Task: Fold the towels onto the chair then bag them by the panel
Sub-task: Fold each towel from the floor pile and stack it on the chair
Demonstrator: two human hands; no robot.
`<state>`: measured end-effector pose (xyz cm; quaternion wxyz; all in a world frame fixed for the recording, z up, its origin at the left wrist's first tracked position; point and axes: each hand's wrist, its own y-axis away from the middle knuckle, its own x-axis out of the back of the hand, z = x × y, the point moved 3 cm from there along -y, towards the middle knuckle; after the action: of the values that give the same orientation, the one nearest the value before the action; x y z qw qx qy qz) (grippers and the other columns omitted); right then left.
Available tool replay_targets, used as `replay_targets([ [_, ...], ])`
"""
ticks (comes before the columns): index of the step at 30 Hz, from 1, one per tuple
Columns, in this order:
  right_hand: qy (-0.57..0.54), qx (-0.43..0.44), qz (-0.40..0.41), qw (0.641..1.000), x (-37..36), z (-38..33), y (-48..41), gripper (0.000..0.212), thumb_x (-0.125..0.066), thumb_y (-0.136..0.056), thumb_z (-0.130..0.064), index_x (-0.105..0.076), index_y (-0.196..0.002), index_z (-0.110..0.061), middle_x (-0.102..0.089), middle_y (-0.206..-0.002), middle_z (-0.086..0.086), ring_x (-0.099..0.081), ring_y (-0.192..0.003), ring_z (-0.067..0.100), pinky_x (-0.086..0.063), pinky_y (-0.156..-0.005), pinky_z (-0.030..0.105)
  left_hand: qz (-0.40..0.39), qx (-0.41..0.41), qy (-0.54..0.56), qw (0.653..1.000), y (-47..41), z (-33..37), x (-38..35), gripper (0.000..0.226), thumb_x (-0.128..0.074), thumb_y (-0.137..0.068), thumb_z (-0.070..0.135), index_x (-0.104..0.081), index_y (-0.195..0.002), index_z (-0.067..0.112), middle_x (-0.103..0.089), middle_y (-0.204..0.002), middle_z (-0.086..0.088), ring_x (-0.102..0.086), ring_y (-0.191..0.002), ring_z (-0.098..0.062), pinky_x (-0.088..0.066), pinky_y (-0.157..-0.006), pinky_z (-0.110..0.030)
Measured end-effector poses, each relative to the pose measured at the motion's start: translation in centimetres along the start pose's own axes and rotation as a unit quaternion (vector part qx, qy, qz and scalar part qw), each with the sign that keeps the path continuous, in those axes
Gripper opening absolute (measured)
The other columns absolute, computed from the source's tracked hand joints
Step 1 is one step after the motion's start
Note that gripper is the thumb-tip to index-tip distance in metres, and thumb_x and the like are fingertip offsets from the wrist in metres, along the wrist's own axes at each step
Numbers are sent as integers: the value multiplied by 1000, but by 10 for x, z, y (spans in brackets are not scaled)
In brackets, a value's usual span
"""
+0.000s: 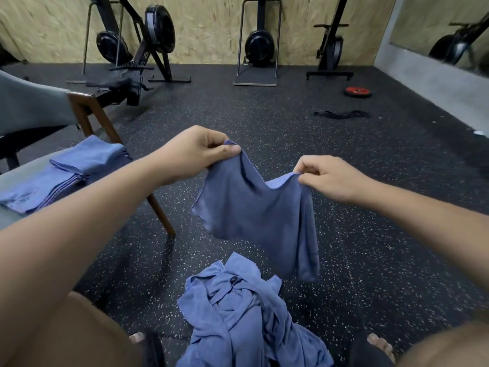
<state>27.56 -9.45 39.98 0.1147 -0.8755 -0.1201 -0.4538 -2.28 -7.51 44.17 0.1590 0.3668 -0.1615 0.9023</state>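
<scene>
Left hand [194, 152] & right hand [326, 178] each pinched on a corner of blue towel [254, 215]; folded towels [71, 170] on chair [87, 112] at left; unfolded pile [238, 313] near.

Brightness: moderate, even indoor light; dark floor [344, 181] reads dim.
Shadows: soft; faint one beside the chair leg [161, 213].
Glare: none strong; pale sheen on the wall [211, 27].
Blur: exercise machines [148, 35] at the back soft, slightly smeared.
Distortion: wide-angle bending; forearms swell at the lower edges.

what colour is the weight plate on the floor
Red with a black centre, the weight plate; head view.
</scene>
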Motion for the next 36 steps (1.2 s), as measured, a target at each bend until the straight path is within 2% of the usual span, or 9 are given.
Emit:
replay_targets([
  [4, -96, 46, 7, 994, -16, -29, 2, 16, -72, -98, -28, -67, -111, -36, -77, -104, -11, -73, -101, 11, -55, -98, 39, -13, -22, -41, 999, -9, 15, -22, 48, -67, -105, 45, -54, -74, 10, -40, -64, 9, -33, -60, -8, -28, -54, -29],
  [9, -168, 73, 36, 982, -23, -51, 1, 31, -78, -96, -28, -65, -124, -29, -75, -113, -7, -73, -105, 11, -56, -102, 40, -45, -54, -99, 993, -17, 28, -45, 46, -69, -103, 44, -55, -71, 13, -40, -58, 12, -33, -55, -7, -26, -51, -25],
  [13, -196, 69, 67, 976, -17, -46, -4, 25, -80, -95, -25, -70, -117, -25, -77, -104, -1, -73, -92, 21, -59, -95, 47, -29, -46, -51, 997, -22, 30, -50, 51, -68, -104, 44, -52, -73, 7, -37, -62, 9, -29, -56, -8, -24, -50, -24],
  [19, -224, 63, 45, 972, -14, -40, -5, 16, -80, -96, -12, -70, -109, -11, -73, -94, 21, -61, -79, 13, -49, -77, 33, -47, -31, 56, 997, -21, 26, -55, 54, -67, -104, 51, -58, -81, 2, -38, -69, -2, -32, -64, -19, -25, -58, -33],
  [23, -197, 61, 66, 976, -9, -37, -8, 10, -74, -102, -22, -71, -105, -13, -74, -86, 6, -58, -75, 12, -47, -71, 34, -51, -35, 128, 990, -19, 27, -63, 53, -69, -103, 49, -57, -81, 2, -37, -73, -3, -29, -71, -22, -23, -64, -37],
  [26, -191, 60, 76, 977, 0, -37, -9, 7, -69, -105, -20, -71, -102, -13, -79, -94, 10, -65, -82, 12, -52, -80, 37, -72, -33, 144, 986, -18, 24, -71, 46, -79, -98, 40, -56, -81, 4, -38, -73, -2, -29, -67, -17, -22, -58, -33],
  [29, -196, 61, 93, 974, 7, -34, -11, 10, -65, -107, -18, -67, -103, -9, -74, -90, 12, -58, -79, 13, -46, -76, 34, -90, -26, 125, 988, -20, 14, -77, 47, -81, -94, 39, -60, -93, -4, -45, -77, -3, -36, -72, -18, -27, -66, -36],
  [32, -205, 65, 112, 970, 14, -29, -14, 12, -63, -107, -19, -63, -102, -8, -61, -79, 3, -50, -73, 13, -40, -68, 32, -76, -6, 83, 994, -22, 5, -73, 37, -81, -96, 31, -59, -82, 5, -43, -69, 5, -35, -65, -13, -28, -59, -31],
  [36, -175, 73, 148, 971, 28, -20, -13, 8, -63, -107, -21, -64, -101, -15, -57, -75, -2, -48, -71, 12, -40, -70, 35, -57, 8, 89, 994, -24, -8, -62, 44, -86, -91, 37, -58, -77, 6, -47, -68, 2, -38, -65, -15, -27, -58, -32],
])
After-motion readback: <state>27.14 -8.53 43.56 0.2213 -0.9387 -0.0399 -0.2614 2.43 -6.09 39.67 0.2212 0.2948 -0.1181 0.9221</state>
